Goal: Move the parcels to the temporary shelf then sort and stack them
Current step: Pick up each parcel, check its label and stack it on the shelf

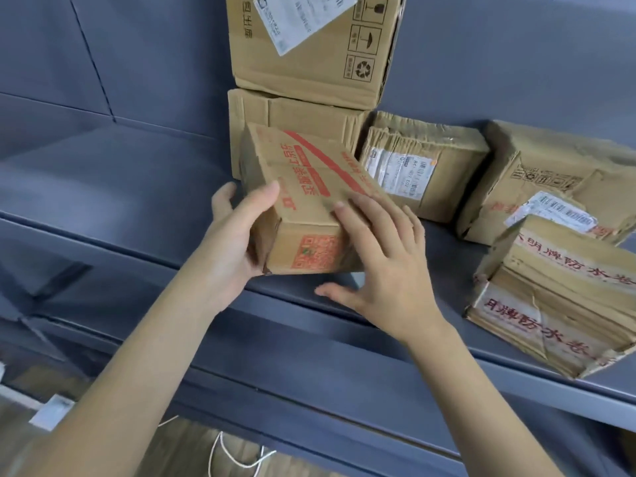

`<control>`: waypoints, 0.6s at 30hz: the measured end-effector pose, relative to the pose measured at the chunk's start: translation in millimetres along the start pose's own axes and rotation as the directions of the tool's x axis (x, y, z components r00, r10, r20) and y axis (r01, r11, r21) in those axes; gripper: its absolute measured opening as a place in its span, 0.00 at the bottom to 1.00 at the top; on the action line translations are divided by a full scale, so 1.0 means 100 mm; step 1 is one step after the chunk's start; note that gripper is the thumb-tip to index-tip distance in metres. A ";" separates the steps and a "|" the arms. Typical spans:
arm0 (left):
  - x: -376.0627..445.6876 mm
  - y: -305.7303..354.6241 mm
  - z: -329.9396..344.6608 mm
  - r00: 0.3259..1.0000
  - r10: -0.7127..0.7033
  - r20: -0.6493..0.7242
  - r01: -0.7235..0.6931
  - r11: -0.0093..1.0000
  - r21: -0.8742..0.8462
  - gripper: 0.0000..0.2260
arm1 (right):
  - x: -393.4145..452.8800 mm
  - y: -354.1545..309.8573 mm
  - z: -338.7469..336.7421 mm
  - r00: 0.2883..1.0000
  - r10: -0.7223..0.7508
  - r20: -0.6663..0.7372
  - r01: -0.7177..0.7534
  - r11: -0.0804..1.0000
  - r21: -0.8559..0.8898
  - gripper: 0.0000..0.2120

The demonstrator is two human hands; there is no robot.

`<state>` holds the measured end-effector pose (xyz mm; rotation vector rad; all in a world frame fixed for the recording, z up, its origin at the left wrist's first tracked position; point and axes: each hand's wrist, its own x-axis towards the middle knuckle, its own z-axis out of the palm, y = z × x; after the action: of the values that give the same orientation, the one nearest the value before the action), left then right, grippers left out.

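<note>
The red-print parcel (303, 197) sits at the front edge of the grey shelf (103, 187), tipped a bit, its back end close against the low box (292, 115) behind it. My left hand (234, 242) wraps its near left corner, thumb on top and fingers down the side, so it cannot slip off. My right hand (382, 263) lies open and flat on its right side, pushing, not gripping. I think I am sliding it in to line up with the stack. On top of the low box stands a big labelled box (309, 49). Right of the parcel lie a taped parcel (420, 166), a crushed box (537, 177) and a torn bundle (557, 297).
</note>
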<state>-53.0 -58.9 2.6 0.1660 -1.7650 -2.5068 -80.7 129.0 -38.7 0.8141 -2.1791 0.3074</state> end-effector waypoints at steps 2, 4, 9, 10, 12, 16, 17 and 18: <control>0.00 0.06 -0.01 0.997 0.040 0.060 -0.040 0.999 -0.004 0.26 | 0.09 -0.06 0.06 0.990 0.125 -0.068 -0.125 0.992 0.004 0.43; 0.02 0.11 -0.03 0.992 0.060 0.115 -0.058 0.998 -0.023 0.29 | 0.18 -0.10 0.09 0.948 0.287 -0.134 -0.267 0.951 0.154 0.40; 0.32 0.24 -0.28 0.941 0.337 -0.025 -0.296 0.859 0.417 0.37 | 0.24 0.04 -0.04 0.694 0.715 0.082 -0.457 0.351 0.817 0.35; 0.40 0.27 -0.36 0.934 0.355 -0.032 -0.299 0.829 0.473 0.38 | 0.22 0.08 -0.06 0.680 0.714 0.164 -0.444 0.223 0.868 0.32; 0.53 0.30 -0.48 0.957 0.288 0.022 -0.265 0.846 0.462 0.43 | 0.19 0.09 -0.05 0.659 0.683 0.316 -0.438 0.007 0.899 0.21; 0.61 0.23 -0.58 0.962 0.165 0.218 -0.230 0.918 0.322 0.34 | 0.12 -0.02 0.03 0.639 0.636 0.433 -0.509 -0.072 0.858 0.15; 0.62 0.19 -0.59 0.956 0.161 0.247 -0.235 0.923 0.306 0.28 | 0.11 -0.04 0.04 0.630 0.643 0.435 -0.526 -0.059 0.848 0.15; 0.62 0.16 -0.60 0.949 0.159 0.271 -0.239 0.926 0.293 0.25 | 0.09 -0.06 0.06 0.622 0.652 0.433 -0.546 -0.036 0.837 0.14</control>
<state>-107.3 -127.7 -5.6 -0.3058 -2.1533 -2.1571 -85.0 117.9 -35.6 0.2059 -1.9362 2.2800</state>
